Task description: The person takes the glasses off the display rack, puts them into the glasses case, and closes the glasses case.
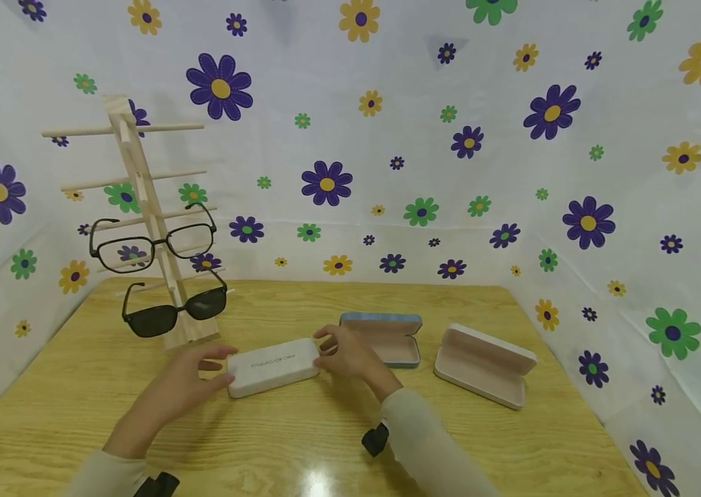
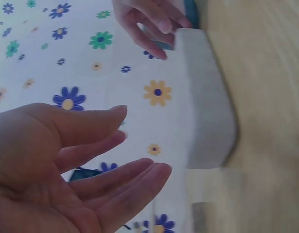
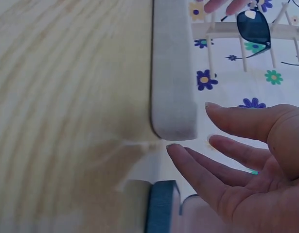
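A closed white glasses case (image 1: 273, 367) with lettering on its lid lies on the wooden table. At its left end is my left hand (image 1: 184, 384), thumb and fingers spread. The left wrist view has a gap between this hand (image 2: 86, 165) and the case (image 2: 207, 102). My right hand (image 1: 346, 352) is at the other end, its fingers loosely bent. In the right wrist view the right fingertips (image 3: 176, 150) lie close beside the case's end (image 3: 173, 111); whether they touch it I cannot tell. Neither hand grips anything.
Behind my right hand stands an opened blue glasses case (image 1: 381, 319), and right of it an opened white one (image 1: 481, 369). On the left, a wooden rack (image 1: 139, 172) bears clear-lens glasses (image 1: 154, 241) above sunglasses (image 1: 158, 321). Flower-patterned cloth (image 1: 326, 90) surrounds the table (image 1: 288, 442).
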{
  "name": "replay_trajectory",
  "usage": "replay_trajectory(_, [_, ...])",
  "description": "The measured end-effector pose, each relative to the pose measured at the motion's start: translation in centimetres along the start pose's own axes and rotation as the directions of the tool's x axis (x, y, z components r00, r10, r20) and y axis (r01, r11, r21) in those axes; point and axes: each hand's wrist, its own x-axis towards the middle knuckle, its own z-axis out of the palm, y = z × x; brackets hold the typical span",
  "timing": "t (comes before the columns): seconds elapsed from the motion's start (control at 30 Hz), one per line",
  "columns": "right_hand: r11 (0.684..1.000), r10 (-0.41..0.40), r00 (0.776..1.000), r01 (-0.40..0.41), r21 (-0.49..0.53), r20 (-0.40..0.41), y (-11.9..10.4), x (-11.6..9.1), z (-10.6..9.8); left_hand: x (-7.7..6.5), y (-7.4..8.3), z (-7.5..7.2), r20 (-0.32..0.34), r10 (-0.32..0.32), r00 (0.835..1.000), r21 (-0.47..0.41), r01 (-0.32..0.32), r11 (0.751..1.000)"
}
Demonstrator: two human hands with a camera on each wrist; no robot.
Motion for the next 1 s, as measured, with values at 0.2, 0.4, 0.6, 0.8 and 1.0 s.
replay_trajectory(0.2, [0.999, -0.012, 1.0, 0.011, 0.042, 0.008, -1.5, 0.1, -1.9, -0.9, 2.4, -2.8, -0.028, 0.09, 0.995, 0.018, -0.09, 0.996])
replay_trajectory(0.4, [0.994, -0.08, 0.996, 0.082, 0.069, -0.029, -3.6, 0.7, -3.7, -2.0, 4.4, -5.8, -0.054, 0.149, 0.987, 0.035, -0.147, 0.988])
replay_trajectory(0.6, [0.985, -0.169, 0.986, 0.169, 0.03, -0.003, -6.4, 0.9, -5.8, -3.0, 5.2, -8.8, -0.113, 0.141, 0.984, 0.109, -0.129, 0.986])
replay_trajectory(0.8, [0.982, -0.187, 0.976, 0.186, 0.017, 0.115, -9.4, 1.6, -8.2, -3.5, 4.6, -12.1, -0.178, 0.116, 0.977, 0.206, -0.079, 0.975])
replay_trajectory(1.0, [0.981, -0.178, 0.956, 0.192, -0.036, 0.232, -12.2, 2.6, -9.9, -4.0, 3.5, -15.5, -0.258, 0.091, 0.962, 0.304, -0.009, 0.953])
